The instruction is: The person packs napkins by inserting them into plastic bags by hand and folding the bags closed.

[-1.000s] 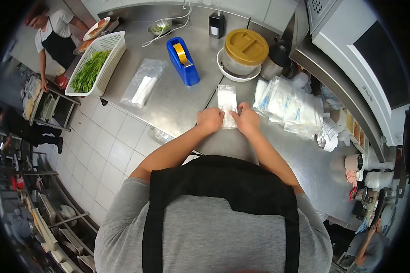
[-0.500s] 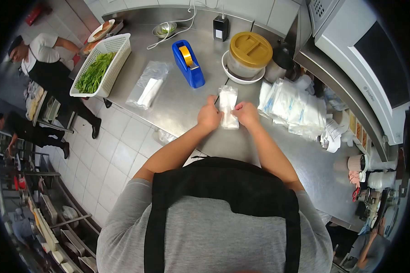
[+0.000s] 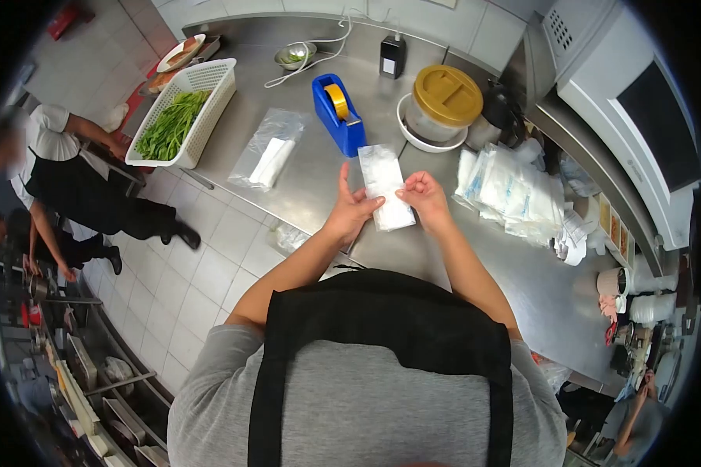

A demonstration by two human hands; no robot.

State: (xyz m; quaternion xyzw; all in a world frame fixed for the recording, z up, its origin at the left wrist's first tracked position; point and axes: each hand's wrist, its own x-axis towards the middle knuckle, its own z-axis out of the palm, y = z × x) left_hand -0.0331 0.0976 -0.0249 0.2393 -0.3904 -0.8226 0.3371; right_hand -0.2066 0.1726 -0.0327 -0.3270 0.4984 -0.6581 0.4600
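Observation:
A flat, folded white plastic packet lies slightly slanted between my two hands, over the steel counter. The thumb of my left hand presses on the packet's left edge, its index finger stretched away and the other fingers partly hidden. On the right edge, my right hand pinches the packet with thumb and curled fingers. Just beyond it stands a blue tape dispenser with a yellow roll. A clear plastic bag with a white roll-shaped bundle lies to the left. To the right is a pile of white plastic packets.
A white basket of green vegetables stands at the counter's left edge. A tub with a gold lid sits in a white bowl. Cables and a black box are at the back. A co-worker stands at left.
The packet has tilted, its far end swinging left. My left hand has turned, the index finger now extended. The co-worker at left has shifted, feet nearer the counter.

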